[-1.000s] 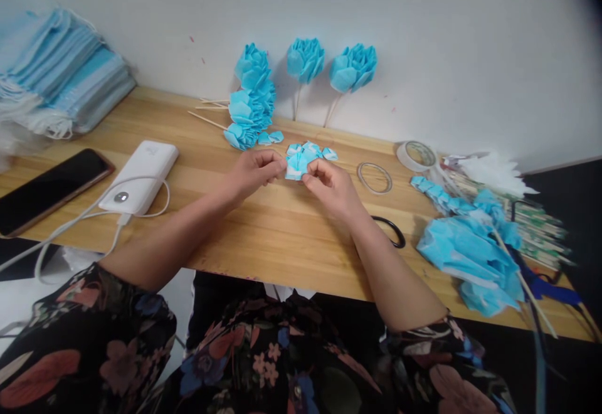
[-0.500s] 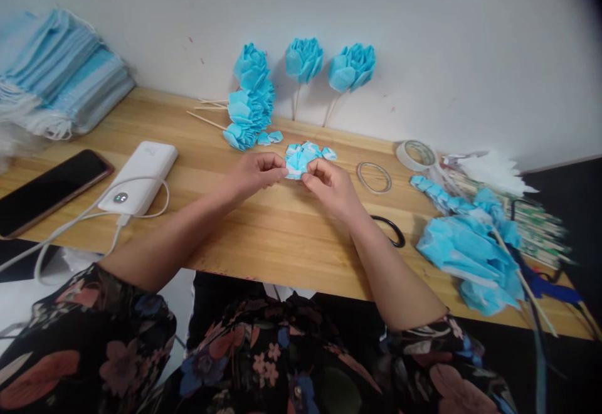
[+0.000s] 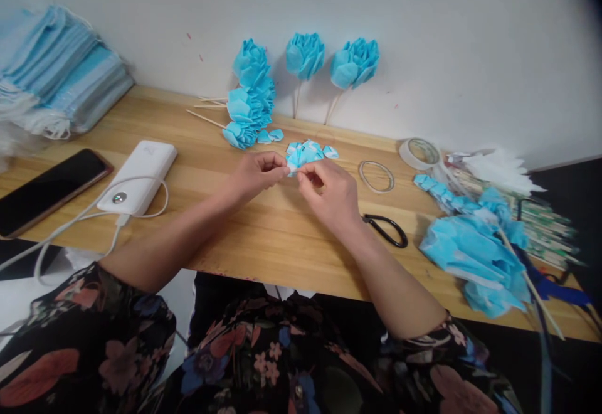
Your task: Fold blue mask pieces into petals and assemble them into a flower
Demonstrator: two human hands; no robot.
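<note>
My left hand (image 3: 256,177) pinches the left edge of a small blue-and-white fabric petal (image 3: 292,167). On its right edge are the closed thumb and fingers of my right hand (image 3: 333,193), which hide part of it. Just behind the fingertips lie several loose blue petals (image 3: 311,148). Two more loose petals (image 3: 275,135) rest near a stack of blue fabric flowers (image 3: 251,108) on thin sticks. Against the wall lean two further blue flowers (image 3: 354,63) on their own sticks.
Left: a stack of blue face masks (image 3: 70,75), a phone (image 3: 51,188) and a white power bank (image 3: 141,175) with a cable. Right: black-handled scissors or snips (image 3: 392,233), tape rolls (image 3: 421,152), crumpled blue fabric (image 3: 470,251) and a blue-handled tool (image 3: 557,290).
My right hand has shifted left toward my left fingertips and turned inward. Less of the petal shows between the hands. My left hand has barely moved.
</note>
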